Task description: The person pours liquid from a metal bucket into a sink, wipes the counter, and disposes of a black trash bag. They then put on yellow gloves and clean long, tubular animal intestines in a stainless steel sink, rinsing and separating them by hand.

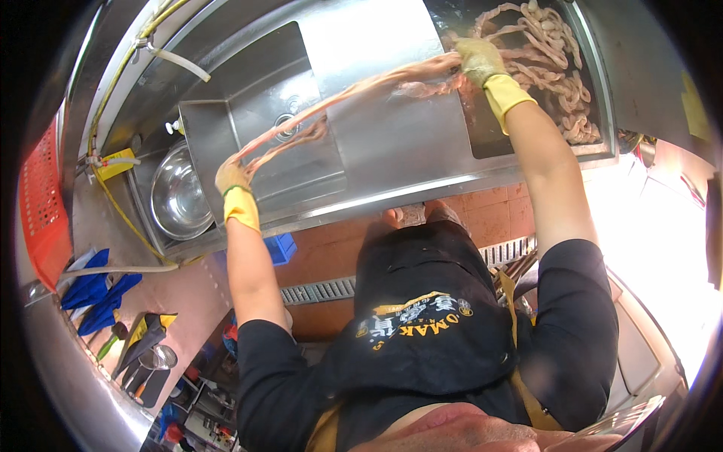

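My left hand (232, 179), in a yellow rubber glove with a green band, grips one end of a long pink strand of what looks like animal intestine (367, 85). The strand stretches over the left sink basin (265, 68) and the steel ledge (390, 124) to my right hand. A loose end hangs from my left hand above the basin's drain. In a matching glove, my right hand (480, 59) is closed around the strand at the edge of the right basin (491, 144). A pile of pale intestines (565, 85) lies in that basin, to the right of my hand.
A steel bowl (181, 195) stands in the far-left sink compartment. Yellow hose (113, 73) runs along the sink's left side. Blue cloths (99, 294) and a skimmer (158, 357) hang at the lower left, below a red perforated basket (42, 203). A floor drain grate (319, 291) crosses the tiles.
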`<state>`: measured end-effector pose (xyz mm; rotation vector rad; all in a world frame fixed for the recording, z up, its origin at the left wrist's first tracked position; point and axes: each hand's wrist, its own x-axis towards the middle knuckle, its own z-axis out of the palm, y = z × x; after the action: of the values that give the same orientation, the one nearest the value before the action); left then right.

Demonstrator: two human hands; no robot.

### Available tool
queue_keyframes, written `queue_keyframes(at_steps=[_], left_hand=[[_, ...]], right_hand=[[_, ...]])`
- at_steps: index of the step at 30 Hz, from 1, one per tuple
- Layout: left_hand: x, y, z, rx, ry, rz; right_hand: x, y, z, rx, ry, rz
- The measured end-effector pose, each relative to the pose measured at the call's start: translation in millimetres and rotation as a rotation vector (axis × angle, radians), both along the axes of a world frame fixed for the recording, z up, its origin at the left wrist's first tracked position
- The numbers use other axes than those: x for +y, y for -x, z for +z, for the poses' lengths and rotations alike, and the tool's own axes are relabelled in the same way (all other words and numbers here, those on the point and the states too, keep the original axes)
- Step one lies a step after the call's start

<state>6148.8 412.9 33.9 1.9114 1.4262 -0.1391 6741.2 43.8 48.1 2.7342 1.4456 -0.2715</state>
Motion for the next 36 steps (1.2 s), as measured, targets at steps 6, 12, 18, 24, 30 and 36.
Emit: queue_keyframes(at_steps=[6, 12, 18, 24, 30, 36], left_hand=[[14.7, -13.3, 21.3, 0.409, -0.33, -0.061], [-194.9, -251.8, 61.9, -0.49, 0.231, 0.018], [-245.7, -373.1, 19.0, -0.279, 0.196, -0.375], [-195.8, -276.9, 98.0, -0.715, 0.379, 0.112], [-123.2, -123.2, 112.5, -0.751, 0.179, 0.627], [-37.0, -20.3, 56.1, -0.613, 0.161, 0.726]], right_hand=[[-56.5, -24.1, -12.7, -0.093, -0.331, 0.05], [-27.2, 23.4, 5.2, -0.062, -0.376, 0.179], [0.0, 50.7, 36.6, -0.102, -0.335, 0.36], [-34.7, 0.7, 17.1, 0.04, -0.144, 0.012], [-65.1, -39.7, -10.1, 0.023, -0.176, -0.089], [-83.1, -50.3, -18.8, 0.162, -0.355, 0.031]])
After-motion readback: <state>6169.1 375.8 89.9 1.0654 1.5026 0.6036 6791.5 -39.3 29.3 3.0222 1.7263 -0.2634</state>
